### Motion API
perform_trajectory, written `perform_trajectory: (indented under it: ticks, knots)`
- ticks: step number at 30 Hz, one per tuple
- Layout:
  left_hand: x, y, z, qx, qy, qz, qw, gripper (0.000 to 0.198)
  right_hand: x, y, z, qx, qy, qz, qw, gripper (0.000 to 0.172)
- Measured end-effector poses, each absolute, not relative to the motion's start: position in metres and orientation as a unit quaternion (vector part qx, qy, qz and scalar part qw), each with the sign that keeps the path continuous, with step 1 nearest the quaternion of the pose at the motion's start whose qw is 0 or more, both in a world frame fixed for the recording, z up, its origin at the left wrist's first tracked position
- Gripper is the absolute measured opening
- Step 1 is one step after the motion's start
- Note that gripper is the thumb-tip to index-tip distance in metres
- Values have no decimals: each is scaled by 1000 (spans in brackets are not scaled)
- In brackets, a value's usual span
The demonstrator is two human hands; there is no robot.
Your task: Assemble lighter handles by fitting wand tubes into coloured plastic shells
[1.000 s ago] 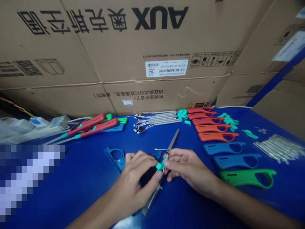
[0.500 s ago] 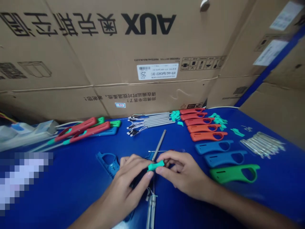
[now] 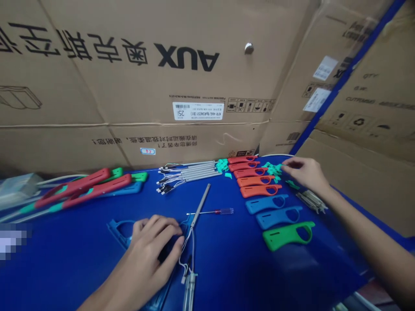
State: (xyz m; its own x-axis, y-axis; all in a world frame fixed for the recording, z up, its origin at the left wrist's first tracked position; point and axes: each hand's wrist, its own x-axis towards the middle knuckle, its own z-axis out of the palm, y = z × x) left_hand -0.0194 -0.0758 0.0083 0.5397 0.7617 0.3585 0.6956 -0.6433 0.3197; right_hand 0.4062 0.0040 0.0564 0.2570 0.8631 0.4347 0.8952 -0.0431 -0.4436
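At eight o'clock from the centre of the view lies a blue shell (image 3: 116, 232) on the table (image 3: 65, 263). The left hand (image 3: 151, 252) rests over it at seven, fingers curled; I cannot tell whether they grip it. At six, a wired metal rod (image 3: 201, 204) lies above a clear tank (image 3: 189, 291). At three, the right hand (image 3: 309, 172) has its fingertips close together beside the teal pieces (image 3: 272, 170); whether they pinch one is unclear. The step looks like fetching one piece; the next move probably calls for a light, separating pinch.
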Motion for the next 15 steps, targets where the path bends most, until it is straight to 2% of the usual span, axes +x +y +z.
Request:
perform_trajectory:
  ticks: [6, 15]
  knots:
    - [-21, -72, 0, 872, 419, 244, 66, 11, 426, 5, 33, -786, -576, 14, 226, 3]
    - [-19, -74, -1, 861, 422, 276, 71, 13, 437, 16, 44, -824, -551, 27, 128, 17]
